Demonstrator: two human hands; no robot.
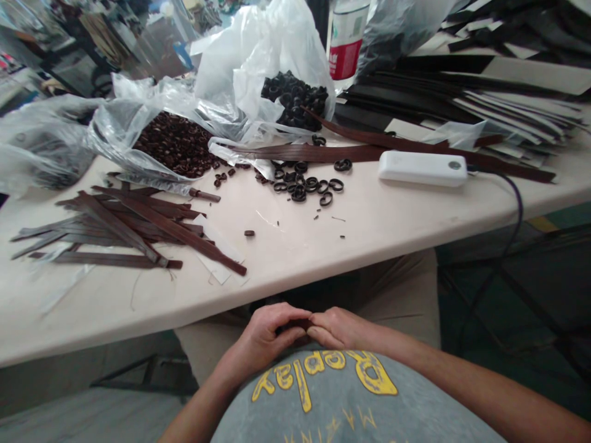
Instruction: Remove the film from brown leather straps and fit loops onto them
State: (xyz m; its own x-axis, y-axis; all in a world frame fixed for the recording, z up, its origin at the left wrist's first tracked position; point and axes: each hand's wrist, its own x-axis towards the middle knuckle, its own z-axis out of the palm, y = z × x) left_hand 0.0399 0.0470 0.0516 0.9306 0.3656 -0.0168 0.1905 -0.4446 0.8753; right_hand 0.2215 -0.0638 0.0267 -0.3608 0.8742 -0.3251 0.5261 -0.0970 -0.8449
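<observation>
Close to my body, below the table edge, my left hand [273, 331] and my right hand [338, 329] meet with fingertips together. Both are closed on a brown strap [301, 323], of which only a small piece shows between the fingers. The rest of it is hidden by the hands. On the table in front, to the left, lies a pile of brown leather straps [133, 224]. Several black loops [299, 187] are scattered near the middle, and one small brown loop [249, 233] lies by itself nearer to me.
Behind are a plastic bag of small brown loops [173, 144] and a bag of black loops [295, 98]. A white corded device [422, 168] sits at right, beside long brown strips [314, 152]. Black strips [415, 104] and a red-labelled bottle [347, 46] stand farther back.
</observation>
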